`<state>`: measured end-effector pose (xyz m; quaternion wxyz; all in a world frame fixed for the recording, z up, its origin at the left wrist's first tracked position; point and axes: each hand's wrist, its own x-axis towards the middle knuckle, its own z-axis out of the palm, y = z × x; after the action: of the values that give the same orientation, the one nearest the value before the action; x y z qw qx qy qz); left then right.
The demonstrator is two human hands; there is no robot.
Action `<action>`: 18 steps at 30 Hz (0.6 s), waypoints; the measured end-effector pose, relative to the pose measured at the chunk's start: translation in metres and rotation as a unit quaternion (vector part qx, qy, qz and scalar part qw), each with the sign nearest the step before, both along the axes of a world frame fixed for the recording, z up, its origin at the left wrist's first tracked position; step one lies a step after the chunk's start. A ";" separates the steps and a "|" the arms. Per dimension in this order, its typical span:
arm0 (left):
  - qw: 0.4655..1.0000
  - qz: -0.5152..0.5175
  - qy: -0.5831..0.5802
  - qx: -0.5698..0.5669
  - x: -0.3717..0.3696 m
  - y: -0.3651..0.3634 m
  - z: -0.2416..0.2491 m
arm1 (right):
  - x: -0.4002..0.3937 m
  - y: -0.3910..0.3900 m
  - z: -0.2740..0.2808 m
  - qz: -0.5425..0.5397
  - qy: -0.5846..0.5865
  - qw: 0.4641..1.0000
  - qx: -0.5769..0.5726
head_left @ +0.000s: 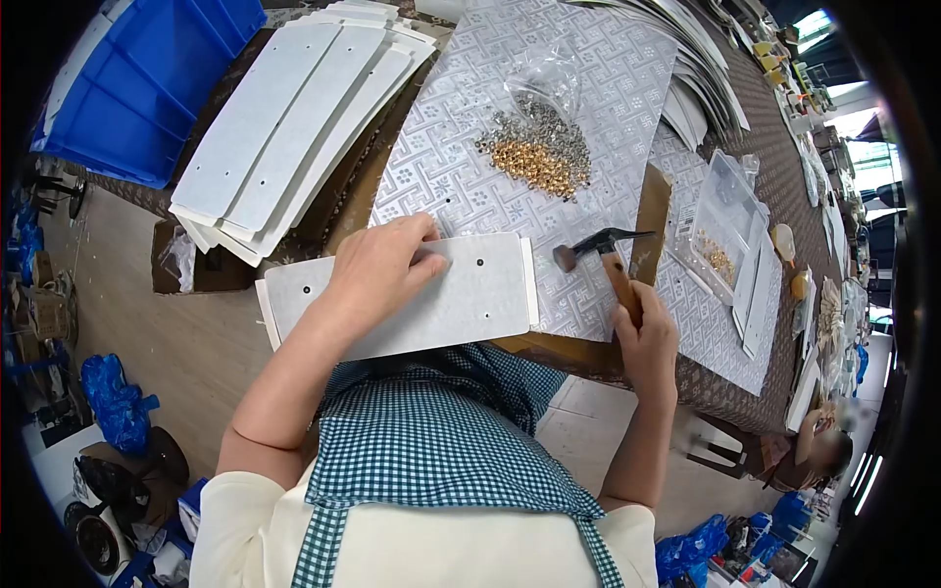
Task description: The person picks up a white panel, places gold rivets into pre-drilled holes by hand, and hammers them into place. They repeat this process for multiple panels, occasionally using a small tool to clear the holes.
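My left hand [387, 265] lies over a white rectangular board [441, 309] at the table's front edge, its thumb and fingers bent on the upper part. Small dark-rimmed holes show in the board, and another pale layer sticks out beneath it at both ends. To the right, my right hand [647, 333] is wrapped round the wooden handle of a hammer [619, 279]. The hammer's dark metal head is raised beside the board, apart from it. Beyond, gold and silver small metal pieces [539, 162] lie heaped on the patterned sheet [431, 137], next to a clear plastic bag [544, 78].
Stacked white boards [284, 118] lie at the upper left beside a blue bin [157, 78]. A clear plastic box [720, 230] with gold pieces stands at the right. More sheets [686, 69] are piled behind. Another person [814, 451] is at the far right.
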<state>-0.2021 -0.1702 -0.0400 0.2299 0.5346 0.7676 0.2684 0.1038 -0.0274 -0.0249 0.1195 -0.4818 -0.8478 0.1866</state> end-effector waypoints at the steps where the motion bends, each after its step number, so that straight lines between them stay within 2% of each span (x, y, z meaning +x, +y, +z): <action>1: 1.000 0.000 0.002 0.002 0.000 0.000 0.001 | 0.005 0.009 -0.001 0.001 -0.043 0.999 0.034; 2: 1.000 0.003 0.001 -0.004 0.000 0.000 0.000 | 0.008 0.016 -0.002 0.002 -0.085 0.994 0.068; 3: 1.000 0.006 0.000 -0.010 0.000 0.000 0.000 | 0.005 0.020 -0.001 0.003 -0.079 0.992 0.099; 6: 1.000 0.005 0.002 -0.020 0.000 0.001 0.002 | -0.021 0.032 0.002 0.065 0.065 0.979 0.179; 7: 1.000 0.003 0.004 -0.023 0.000 0.001 0.003 | -0.035 0.036 -0.003 0.071 0.130 0.974 0.169; 9: 1.000 0.004 0.007 -0.022 0.000 0.001 0.003 | -0.069 0.035 0.001 0.073 0.165 0.980 0.081; 10: 1.000 0.005 0.008 -0.021 0.001 0.001 0.004 | -0.086 0.039 -0.006 0.084 0.191 0.973 0.093; 12: 1.000 0.008 -0.002 -0.022 0.001 0.001 0.004 | -0.112 0.050 -0.017 0.116 0.201 0.968 0.091; 16: 0.999 0.023 -0.021 -0.038 0.001 0.002 0.006 | -0.140 0.062 -0.026 0.102 0.073 0.988 0.089; 18: 0.999 0.021 -0.024 -0.041 0.000 0.002 0.006 | -0.142 0.064 -0.026 0.098 0.049 0.991 0.080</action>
<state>-0.2018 -0.1679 -0.0340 0.2646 0.5022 0.7829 0.2548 -0.0380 0.0362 -0.0513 0.1799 -0.3755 -0.8964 0.1522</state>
